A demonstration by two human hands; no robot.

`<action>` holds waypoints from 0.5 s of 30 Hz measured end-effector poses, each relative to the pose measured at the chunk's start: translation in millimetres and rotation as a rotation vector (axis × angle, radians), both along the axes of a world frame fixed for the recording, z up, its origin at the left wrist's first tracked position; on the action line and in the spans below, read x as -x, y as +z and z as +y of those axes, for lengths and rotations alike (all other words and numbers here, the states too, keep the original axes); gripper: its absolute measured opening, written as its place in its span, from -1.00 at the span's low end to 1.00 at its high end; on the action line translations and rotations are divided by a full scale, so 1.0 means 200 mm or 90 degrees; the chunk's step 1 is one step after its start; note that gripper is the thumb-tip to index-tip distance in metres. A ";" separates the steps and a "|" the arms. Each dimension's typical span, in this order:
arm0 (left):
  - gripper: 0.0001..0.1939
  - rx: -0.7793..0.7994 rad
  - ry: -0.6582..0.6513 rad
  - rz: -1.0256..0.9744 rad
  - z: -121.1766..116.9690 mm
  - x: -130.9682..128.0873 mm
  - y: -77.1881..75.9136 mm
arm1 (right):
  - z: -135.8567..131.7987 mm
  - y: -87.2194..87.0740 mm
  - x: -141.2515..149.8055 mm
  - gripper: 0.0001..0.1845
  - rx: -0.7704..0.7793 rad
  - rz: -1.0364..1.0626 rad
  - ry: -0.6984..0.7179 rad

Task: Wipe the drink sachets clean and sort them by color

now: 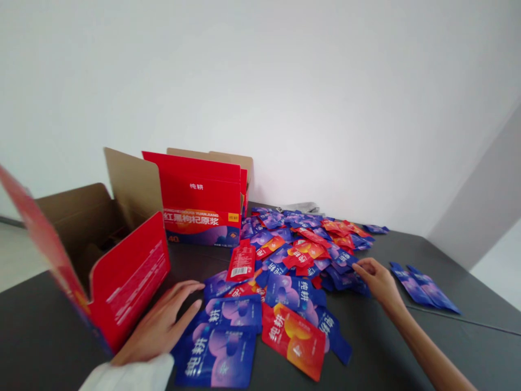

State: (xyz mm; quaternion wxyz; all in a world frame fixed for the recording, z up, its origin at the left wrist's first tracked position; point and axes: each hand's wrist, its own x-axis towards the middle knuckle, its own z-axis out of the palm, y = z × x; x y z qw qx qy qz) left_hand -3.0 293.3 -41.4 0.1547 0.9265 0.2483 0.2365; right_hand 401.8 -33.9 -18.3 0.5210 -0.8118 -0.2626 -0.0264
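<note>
My left hand (163, 323) lies flat on the dark table (407, 336) with fingers stretched out, beside the open red carton (122, 282) and touching the edge of a blue sachet (228, 312). My right hand (376, 277) reaches into the spread pile of blue and red sachets (301, 244); its fingers are curled at the edge of a blue sachet (345, 279), and whether they grip it is unclear. A red sachet (295, 336) lies near the front.
A second red carton (201, 209) stands open at the back against the white wall. Two blue sachets (423, 288) lie apart at the right. The open carton at the left shows a brown cardboard inside with flaps up.
</note>
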 end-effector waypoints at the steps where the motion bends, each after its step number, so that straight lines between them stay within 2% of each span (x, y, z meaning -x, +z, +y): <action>1: -0.57 0.001 0.000 0.001 0.00 0.00 0.00 | 0.00 -0.01 0.00 -0.61 -0.027 0.024 0.007; 4: -0.58 -0.003 0.007 -0.001 -0.01 0.00 0.00 | -0.01 0.00 -0.02 -0.64 -0.073 0.066 0.037; 7: -0.59 -0.006 0.011 -0.008 -0.02 0.00 0.01 | -0.05 0.06 -0.05 -0.67 -0.148 0.083 0.021; 12: -0.65 0.040 0.004 -0.003 -0.03 0.00 0.05 | -0.19 0.31 -0.08 -0.63 -0.297 0.051 -0.021; 15: -0.69 0.070 -0.002 -0.002 0.00 0.01 0.03 | -0.35 0.49 -0.06 -0.64 -0.272 0.018 0.008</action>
